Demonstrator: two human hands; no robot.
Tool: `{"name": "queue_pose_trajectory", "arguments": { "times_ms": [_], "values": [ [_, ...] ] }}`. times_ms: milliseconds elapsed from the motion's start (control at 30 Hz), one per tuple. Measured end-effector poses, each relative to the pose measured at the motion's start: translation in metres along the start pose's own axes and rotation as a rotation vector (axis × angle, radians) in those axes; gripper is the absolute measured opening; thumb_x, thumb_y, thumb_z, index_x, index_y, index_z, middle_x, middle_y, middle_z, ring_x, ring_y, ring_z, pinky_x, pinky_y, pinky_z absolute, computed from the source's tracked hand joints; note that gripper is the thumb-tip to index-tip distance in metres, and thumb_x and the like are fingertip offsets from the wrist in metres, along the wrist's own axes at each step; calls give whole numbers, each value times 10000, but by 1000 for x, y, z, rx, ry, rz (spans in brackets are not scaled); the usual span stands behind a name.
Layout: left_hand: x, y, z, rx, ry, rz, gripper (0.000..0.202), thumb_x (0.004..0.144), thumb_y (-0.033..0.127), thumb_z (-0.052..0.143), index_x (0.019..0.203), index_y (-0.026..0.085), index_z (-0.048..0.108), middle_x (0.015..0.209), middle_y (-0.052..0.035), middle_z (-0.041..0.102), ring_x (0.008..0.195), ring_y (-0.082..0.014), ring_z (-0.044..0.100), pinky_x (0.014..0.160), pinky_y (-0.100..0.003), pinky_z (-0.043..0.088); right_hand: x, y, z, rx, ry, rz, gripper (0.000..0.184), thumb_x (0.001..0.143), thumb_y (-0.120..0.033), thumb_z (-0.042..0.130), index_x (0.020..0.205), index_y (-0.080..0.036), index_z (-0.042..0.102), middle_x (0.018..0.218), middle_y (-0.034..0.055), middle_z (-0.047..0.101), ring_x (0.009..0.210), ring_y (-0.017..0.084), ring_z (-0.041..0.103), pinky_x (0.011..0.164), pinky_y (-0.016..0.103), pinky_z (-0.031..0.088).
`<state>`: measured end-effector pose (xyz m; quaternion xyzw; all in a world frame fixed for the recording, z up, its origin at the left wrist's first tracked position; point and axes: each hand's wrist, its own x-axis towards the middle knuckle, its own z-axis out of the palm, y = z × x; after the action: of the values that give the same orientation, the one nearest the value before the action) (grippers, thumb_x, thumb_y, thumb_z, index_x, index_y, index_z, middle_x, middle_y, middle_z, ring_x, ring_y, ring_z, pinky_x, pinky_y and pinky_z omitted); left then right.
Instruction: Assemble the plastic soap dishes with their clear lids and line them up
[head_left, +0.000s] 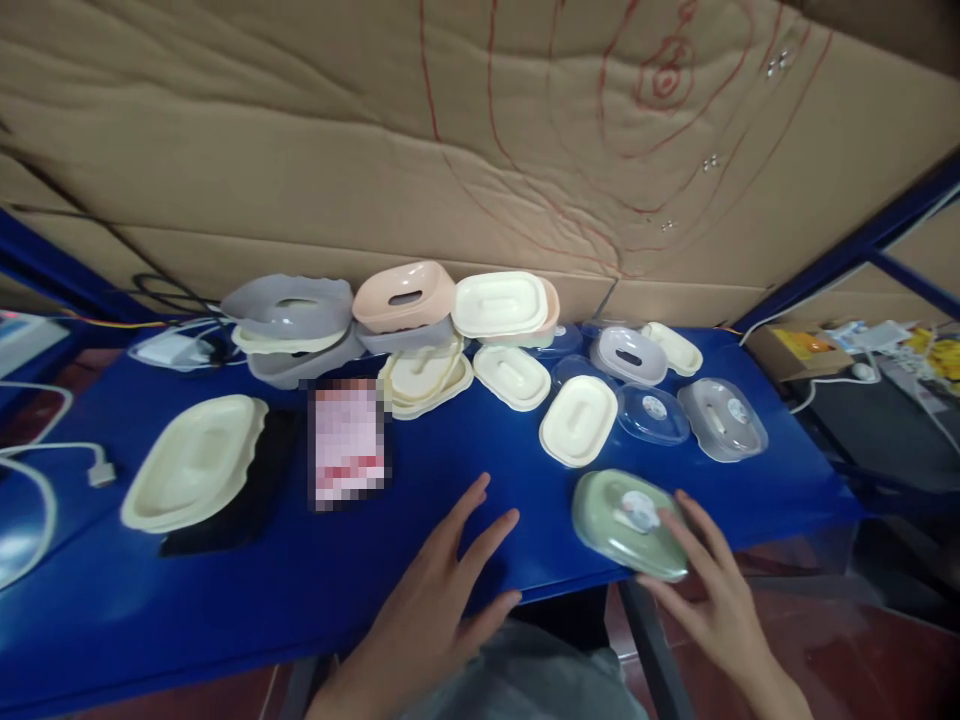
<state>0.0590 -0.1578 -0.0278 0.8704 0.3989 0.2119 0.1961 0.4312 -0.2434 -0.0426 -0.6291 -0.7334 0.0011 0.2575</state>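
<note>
Where R fingertips (688,508) reach, grn box (619,535) is adj.

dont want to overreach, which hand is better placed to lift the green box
The right hand, probably: its fingers and thumb are at the right end of the green box. The left hand is farther off, open and empty.
</note>
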Motion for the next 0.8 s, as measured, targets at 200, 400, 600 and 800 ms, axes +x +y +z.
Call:
{"name": "queue_pose_trajectory", "arguments": {
  "times_ms": [200, 400, 600, 800],
  "values": [
    [50, -6, 10, 203, -20, 313, 679, 1030, 316, 693, 1653, 274, 425, 1789, -169, 270, 1576, -413, 417, 1200, -640, 469, -25, 45, -29, -158, 217, 540, 834, 891, -773, 678, 1578, -320, 543, 1683, 152, 444, 1428, 476, 577, 984, 594, 625],
    [101, -7, 10, 195, -113, 426, 840, 952, 597, 749, 1650, 251, 433, 1693, -151, 474, 1559, -424, 434, 1261, -710, 298, 11, 76, -19, -201, 296, 581, 900, 922, -787, 612, 1611, -219, 497, 1692, 244, 390, 1537, 483, 442, 1148, 643, 488],
    [69, -9, -4, 271, -30, 298, 581, 1038, 593, 630, 1523, 276, 576, 1445, -79, 693, 1372, -349, 617, 1290, -674, 260, 45, 75, -8, -401, 384, 450, 894, 967, -708, 622, 1651, -165, 431, 1715, 302, 333, 1532, 549, 405, 1139, 799, 386],
    [5, -38, -15, 382, 153, 144, 317, 1037, 431, 665, 1290, 241, 690, 1383, -113, 701, 1358, -327, 648, 1281, -569, 339, 100, -1, 18, -222, 82, -31, 598, 1086, -450, 561, 1646, -288, 428, 1691, 158, 453, 1547, 381, 452, 1204, 627, 424]
  ]
}}
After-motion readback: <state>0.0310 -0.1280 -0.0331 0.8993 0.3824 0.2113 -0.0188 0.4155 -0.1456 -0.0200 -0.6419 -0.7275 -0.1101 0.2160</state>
